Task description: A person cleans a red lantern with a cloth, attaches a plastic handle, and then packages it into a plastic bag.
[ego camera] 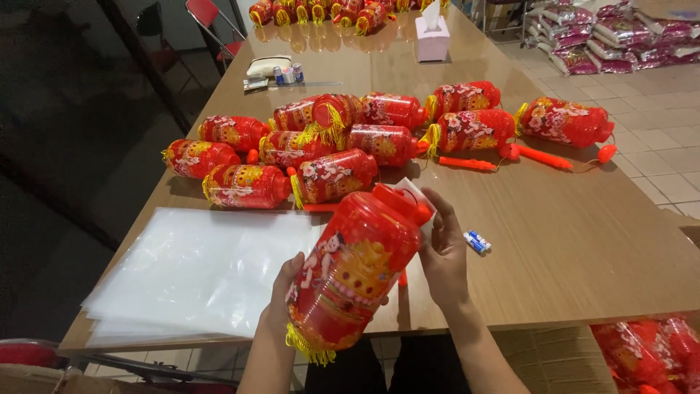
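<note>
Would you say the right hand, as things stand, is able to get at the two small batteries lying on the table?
Probably yes: the batteries lie on bare table beside the right hand, though it would first have to let go of the red lantern.

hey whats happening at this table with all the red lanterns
A person holds one red plastic lantern over the near edge of a wooden table. The left hand cups its lower body, and the right hand is up by its red cap end. A stack of clear plastic bags lies to the left, two small batteries to the right. More lanterns lie on their sides in a cluster farther back.
</note>
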